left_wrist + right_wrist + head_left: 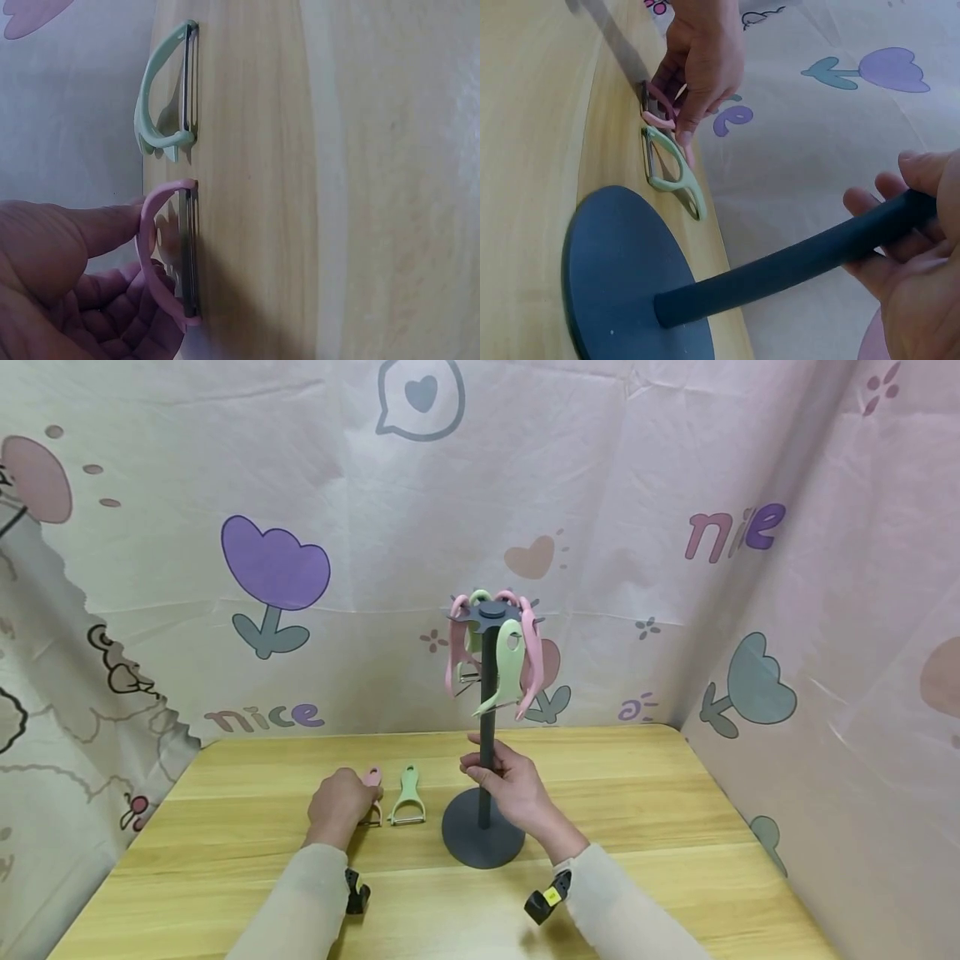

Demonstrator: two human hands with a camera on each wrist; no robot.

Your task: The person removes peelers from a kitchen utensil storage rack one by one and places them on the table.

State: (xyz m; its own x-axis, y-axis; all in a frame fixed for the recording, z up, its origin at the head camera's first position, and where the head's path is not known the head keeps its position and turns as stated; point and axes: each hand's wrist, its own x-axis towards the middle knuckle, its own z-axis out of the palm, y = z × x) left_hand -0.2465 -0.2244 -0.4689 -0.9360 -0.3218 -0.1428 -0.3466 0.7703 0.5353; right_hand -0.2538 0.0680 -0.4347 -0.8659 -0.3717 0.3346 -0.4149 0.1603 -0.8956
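On the left of the table my left hand (pixel 341 802) pinches a pink Y-shaped peeler (pixel 145 251) between thumb and fingers, around its neck. The peeler's metal blade faces toward me, and most of its handle is hidden in the head view. Just right of it lies a light green peeler (pixel 409 789) of the same shape. My right hand (pixel 521 789) holds the dark grey pole (pixel 780 266) of a stand, fingers and thumb around it. Several peelers hang from the hooked top disc (pixel 492 609), among them a green one (pixel 510 662) at the front and a pink one (pixel 533 664) beside it.
The stand's round base (pixel 465 843) rests on the wood-grain table (pixel 637 893). A printed cloth (pixel 375 527) hangs behind the table and along both sides. Each wrist wears a small black camera, such as the one on the right wrist (pixel 538 907).
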